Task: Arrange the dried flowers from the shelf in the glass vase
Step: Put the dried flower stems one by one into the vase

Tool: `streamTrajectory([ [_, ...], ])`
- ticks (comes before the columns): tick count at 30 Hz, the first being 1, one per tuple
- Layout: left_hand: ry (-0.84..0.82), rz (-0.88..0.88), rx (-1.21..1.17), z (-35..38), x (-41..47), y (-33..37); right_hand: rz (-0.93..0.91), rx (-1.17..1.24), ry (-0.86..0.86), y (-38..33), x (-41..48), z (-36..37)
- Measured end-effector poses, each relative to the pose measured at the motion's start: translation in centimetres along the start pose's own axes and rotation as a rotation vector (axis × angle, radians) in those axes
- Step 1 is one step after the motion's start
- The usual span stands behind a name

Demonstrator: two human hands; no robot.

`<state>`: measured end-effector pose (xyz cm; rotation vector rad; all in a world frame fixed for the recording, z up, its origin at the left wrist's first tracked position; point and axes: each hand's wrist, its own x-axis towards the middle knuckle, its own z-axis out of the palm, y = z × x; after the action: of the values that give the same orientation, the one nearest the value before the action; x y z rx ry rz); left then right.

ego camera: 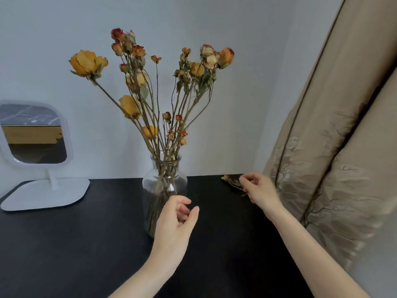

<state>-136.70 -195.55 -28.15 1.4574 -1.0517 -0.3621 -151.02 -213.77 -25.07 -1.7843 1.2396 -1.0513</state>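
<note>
A clear glass vase [164, 186] stands on the black tabletop [75, 244], filled with several dried roses [150, 82] in yellow, orange and red on long thin stems. My left hand [175, 222] hovers just in front of the vase's lower body, fingers curled apart and holding nothing. My right hand [258, 190] is at the table's back right, fingertips pinched on a small dried sprig [233, 182] that lies low over the tabletop. Part of the sprig is hidden by my fingers.
A white stand mirror [34, 134] sits at the back left on its flat base. A beige embroidered curtain [333, 147] hangs along the right side, close to my right arm. A pale wall runs behind the table.
</note>
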Motion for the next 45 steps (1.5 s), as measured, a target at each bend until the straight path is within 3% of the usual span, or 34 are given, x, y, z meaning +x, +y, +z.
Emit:
streamTrajectory([
  [9, -0.021, -0.119, -0.013, 5.2, 1.5, -1.6, 0.288, -0.656, -0.106, 6.7, 1.5, -4.6],
  [20, -0.018, -0.136, 0.0, 5.0, 2.0, -2.4, 0.31, -0.76, -0.047, 8.8, 1.6, -3.9],
  [25, -0.02, -0.13, 0.0, 4.6, 1.9, -2.3, 0.201, -0.563, -0.031, 6.9, 1.9, -3.7],
  [32, -0.008, -0.085, -0.096, 1.4, 1.6, -1.5, -0.057, -0.094, -0.019, -0.9, 0.7, -3.3],
  [39, 0.308, -0.035, 0.029, -3.9, 3.6, 0.0, -0.193, 0.326, -0.031, -9.2, -2.0, -3.2],
  [41, 0.279, -0.071, 0.06, -4.7, 5.1, 0.4, -0.247, 0.403, -0.031, -11.2, -2.6, -3.1],
  [45, 0.037, -0.106, 0.092, -5.3, 7.8, 1.4, -0.362, 0.48, -0.056, -15.2, -3.5, -2.8],
])
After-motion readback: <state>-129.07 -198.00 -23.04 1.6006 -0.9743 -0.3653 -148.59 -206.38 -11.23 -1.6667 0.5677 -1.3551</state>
